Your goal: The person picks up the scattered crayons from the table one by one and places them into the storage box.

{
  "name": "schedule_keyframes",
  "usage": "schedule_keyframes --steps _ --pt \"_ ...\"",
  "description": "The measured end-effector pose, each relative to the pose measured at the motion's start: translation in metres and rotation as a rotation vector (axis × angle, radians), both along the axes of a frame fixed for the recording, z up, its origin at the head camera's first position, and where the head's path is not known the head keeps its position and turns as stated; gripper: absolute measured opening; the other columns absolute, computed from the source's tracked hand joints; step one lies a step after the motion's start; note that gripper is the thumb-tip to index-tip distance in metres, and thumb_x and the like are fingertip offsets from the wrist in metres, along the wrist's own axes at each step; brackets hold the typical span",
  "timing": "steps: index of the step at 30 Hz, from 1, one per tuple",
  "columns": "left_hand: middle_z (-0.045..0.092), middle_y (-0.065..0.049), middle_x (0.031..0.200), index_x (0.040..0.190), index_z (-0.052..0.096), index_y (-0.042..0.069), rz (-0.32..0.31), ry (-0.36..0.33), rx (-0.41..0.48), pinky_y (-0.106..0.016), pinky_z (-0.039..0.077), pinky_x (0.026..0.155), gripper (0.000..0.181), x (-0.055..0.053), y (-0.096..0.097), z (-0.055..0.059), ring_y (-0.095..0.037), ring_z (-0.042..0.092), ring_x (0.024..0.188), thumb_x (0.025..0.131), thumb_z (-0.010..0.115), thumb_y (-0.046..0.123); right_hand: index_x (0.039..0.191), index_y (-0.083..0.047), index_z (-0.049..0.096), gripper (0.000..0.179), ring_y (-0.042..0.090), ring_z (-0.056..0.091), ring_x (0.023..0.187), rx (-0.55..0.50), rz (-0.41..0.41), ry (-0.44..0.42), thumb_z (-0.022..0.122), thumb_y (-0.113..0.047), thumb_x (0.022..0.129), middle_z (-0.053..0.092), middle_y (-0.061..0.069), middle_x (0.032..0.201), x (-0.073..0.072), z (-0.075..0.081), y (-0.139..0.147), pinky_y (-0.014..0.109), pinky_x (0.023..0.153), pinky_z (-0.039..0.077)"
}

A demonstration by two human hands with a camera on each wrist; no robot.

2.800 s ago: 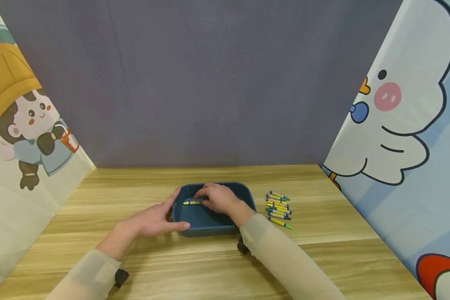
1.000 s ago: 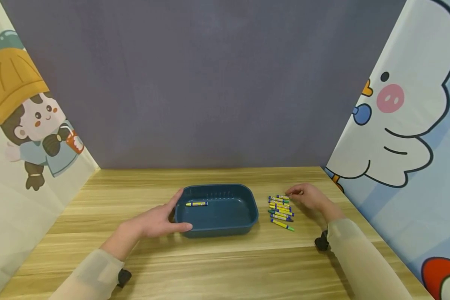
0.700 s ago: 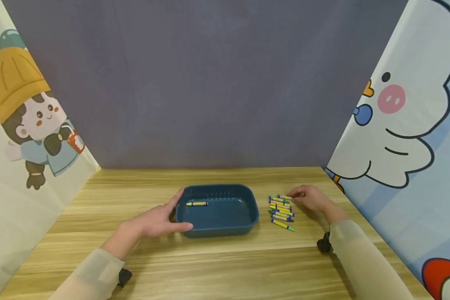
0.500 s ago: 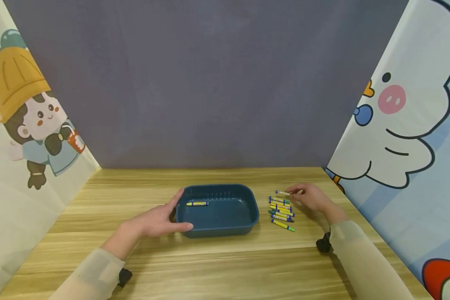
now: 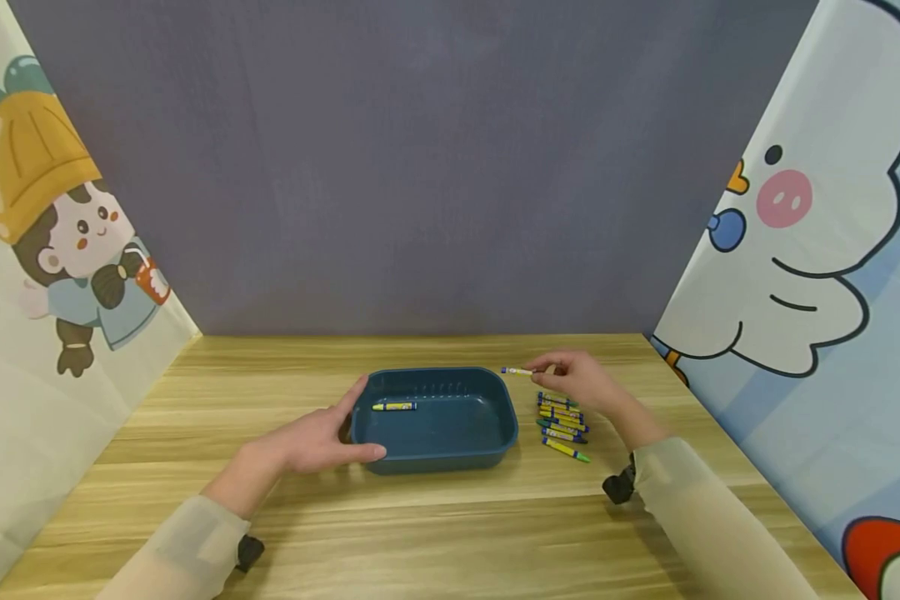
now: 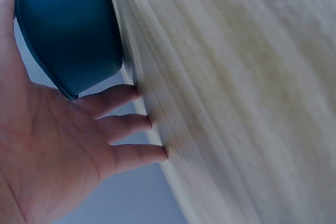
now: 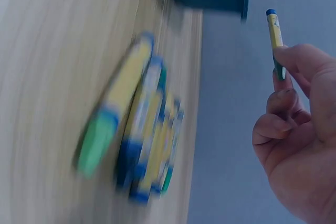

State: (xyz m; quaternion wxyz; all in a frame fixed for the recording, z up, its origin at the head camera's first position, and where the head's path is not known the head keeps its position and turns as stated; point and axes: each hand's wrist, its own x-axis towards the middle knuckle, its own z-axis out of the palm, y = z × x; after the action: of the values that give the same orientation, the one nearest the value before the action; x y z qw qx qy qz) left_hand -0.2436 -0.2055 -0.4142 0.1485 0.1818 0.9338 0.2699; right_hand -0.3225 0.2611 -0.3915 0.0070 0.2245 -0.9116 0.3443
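Note:
A dark blue tray lies on the wooden table, with one yellow-wrapped crayon inside at its left. My left hand rests against the tray's left end, thumb over the near rim; in the left wrist view its other fingers extend down to the table. Between thumb and fingers, my right hand pinches a crayon, green at the pinched tip and blue at the far end. This crayon is raised just off the tray's far right corner. Below that hand, several more crayons form a loose row.
Lowest in the row, a light green crayon lies slightly apart, right of the tray. A grey backdrop stands behind the table. Printed cartoon panels flank it on both sides.
My right hand has picked the topmost crayon from the row, lifted it and carried it left toward the tray. My left hand and the tray have stayed in place.

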Motion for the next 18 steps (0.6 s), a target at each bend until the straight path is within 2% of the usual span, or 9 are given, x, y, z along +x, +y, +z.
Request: schedule_keyframes --steps 4,12,18 --pt "0.055 -0.034 0.158 0.176 -0.015 0.033 -0.001 0.006 0.004 -0.062 0.050 0.116 0.128 -0.001 0.000 0.000 -0.040 0.065 0.138 0.093 0.071 0.078 0.128 -0.017 0.082 0.023 0.010 0.047 0.059 -0.042 0.063 -0.024 0.073 -0.022 0.107 0.075 0.008 0.115 0.003 0.004 -0.027 0.028 0.053 0.042" --pt "0.050 -0.035 0.162 0.177 -0.015 0.032 0.003 -0.004 -0.006 -0.064 0.048 0.117 0.128 -0.001 0.001 0.000 -0.044 0.063 0.141 0.093 0.070 0.079 0.127 -0.017 0.083 0.023 0.011 0.049 0.064 -0.052 0.138 -0.075 0.074 -0.020 0.106 0.075 0.009 0.122 0.007 0.003 -0.081 0.028 0.059 0.044" --pt "0.056 -0.031 0.160 0.178 -0.011 0.028 0.009 -0.003 0.007 -0.062 0.049 0.117 0.128 -0.002 0.002 0.000 -0.040 0.063 0.140 0.093 0.072 0.077 0.128 -0.016 0.083 0.023 0.011 0.046 0.062 -0.082 0.193 -0.112 0.073 -0.018 0.107 0.076 0.009 0.121 0.007 0.001 -0.119 0.028 0.060 0.043"
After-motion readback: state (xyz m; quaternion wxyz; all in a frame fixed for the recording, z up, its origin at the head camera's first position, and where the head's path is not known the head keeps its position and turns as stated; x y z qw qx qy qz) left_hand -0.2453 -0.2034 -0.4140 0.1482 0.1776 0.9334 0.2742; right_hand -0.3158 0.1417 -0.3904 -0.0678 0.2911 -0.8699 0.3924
